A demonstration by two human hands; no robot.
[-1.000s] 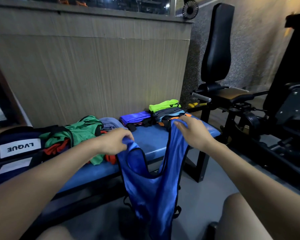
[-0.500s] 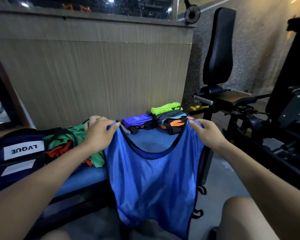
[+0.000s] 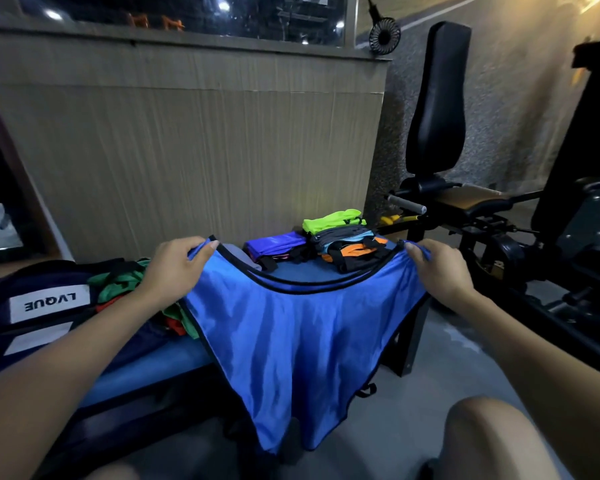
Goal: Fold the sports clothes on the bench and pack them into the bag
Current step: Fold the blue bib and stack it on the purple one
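A shiny blue sports bib (image 3: 302,344) with black trim hangs spread in front of the blue padded bench (image 3: 146,358). My left hand (image 3: 177,268) pinches its left shoulder strap and my right hand (image 3: 437,271) pinches the right one, holding it stretched wide. A dark navy bag (image 3: 32,306) with a white label lies at the bench's left end. Beside it sits a crumpled heap of green and orange clothes (image 3: 125,282). Folded items rest at the far end: a purple-blue piece (image 3: 274,244), and a neon green one (image 3: 333,220) on a grey and orange pile (image 3: 350,247).
A wood-panelled wall (image 3: 187,150) stands behind the bench. A black gym machine with a tall back pad (image 3: 437,98) and metal frame fills the right side. My bare knee (image 3: 492,441) shows at the bottom right, above the grey floor (image 3: 395,427).
The bib was bunched and hanging narrow from both hands; I have pulled the two shoulders apart and lifted it, so it now hangs spread flat and wider.
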